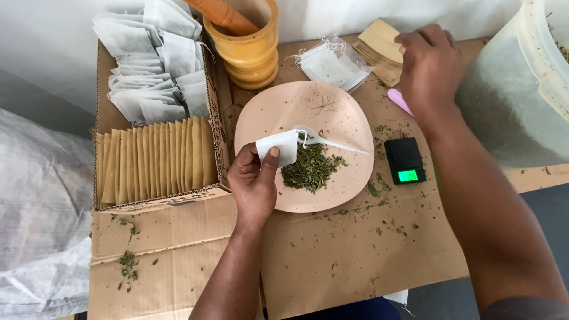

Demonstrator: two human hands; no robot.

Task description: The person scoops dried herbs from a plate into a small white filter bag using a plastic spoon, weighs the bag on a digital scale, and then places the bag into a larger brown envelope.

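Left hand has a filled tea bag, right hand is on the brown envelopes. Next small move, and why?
Probably lift one brown envelope with the right hand: the left hand holds a white tea bag over the plate, unwrapped, and the right hand's fingertips rest on that stack.

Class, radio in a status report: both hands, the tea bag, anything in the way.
Left hand pinching white tea bag over pink plate. Right hand on brown envelopes. Dried herb pile and white spoon beside bag.

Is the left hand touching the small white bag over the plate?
Touching. The head view shows the left hand pinching the small white bag between thumb and fingers, the thumb tip pressed on the bag's front, above the pink plate.
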